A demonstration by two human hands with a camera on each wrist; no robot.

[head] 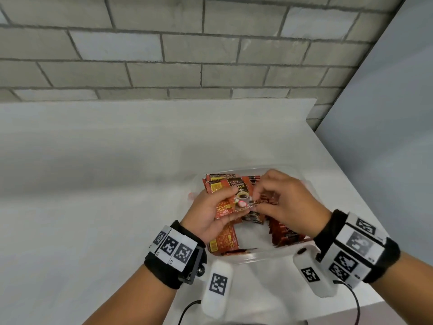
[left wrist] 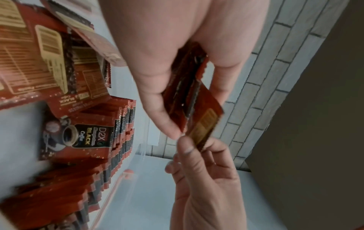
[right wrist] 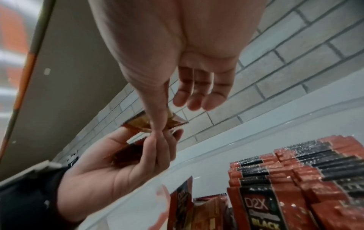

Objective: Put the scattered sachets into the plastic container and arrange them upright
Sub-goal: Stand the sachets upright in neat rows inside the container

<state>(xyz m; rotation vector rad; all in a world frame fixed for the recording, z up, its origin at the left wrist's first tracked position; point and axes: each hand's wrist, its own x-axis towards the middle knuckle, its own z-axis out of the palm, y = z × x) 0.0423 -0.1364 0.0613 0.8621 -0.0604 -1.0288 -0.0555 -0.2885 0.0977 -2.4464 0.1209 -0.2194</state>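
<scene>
Clear plastic container sits near the white table's right edge. Left hand grips a small stack of sachets above the container; right hand pinches its right end. Stack lies roughly flat, long axis left-right. Sachets standing in rows fill the container's right side; its centre is bare.

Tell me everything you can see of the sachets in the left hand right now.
The sachets are a small stack of flat, glossy red packets with dark and gold print, one face showing a coffee cup picture. The left hand grips them above the plastic container, faces roughly level. The right hand pinches the corner of one packet with thumb and forefinger. How many are in the stack cannot be told.
</scene>
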